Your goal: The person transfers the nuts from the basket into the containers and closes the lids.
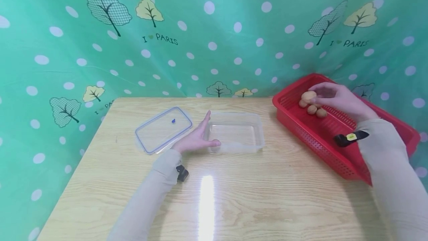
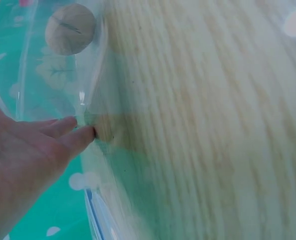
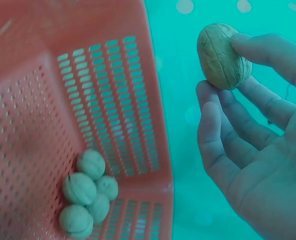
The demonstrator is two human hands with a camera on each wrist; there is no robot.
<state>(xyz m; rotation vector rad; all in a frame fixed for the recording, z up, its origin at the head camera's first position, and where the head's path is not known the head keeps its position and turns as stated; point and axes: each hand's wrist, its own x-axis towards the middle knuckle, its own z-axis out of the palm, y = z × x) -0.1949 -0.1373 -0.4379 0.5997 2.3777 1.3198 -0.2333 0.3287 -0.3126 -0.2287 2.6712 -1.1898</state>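
Left hand steadies the box, right hand lifts a walnut.

The lid (image 1: 163, 129) lies leftmost; the left hand (image 1: 197, 140), fingers straight, presses the clear box (image 1: 236, 132). Over the red basket (image 1: 321, 137), the right hand (image 1: 337, 99) pinches a walnut (image 3: 223, 56) above four others (image 3: 88, 192).

Basket (image 1: 321, 137) corner — behind sleeve (image 1: 384, 151)
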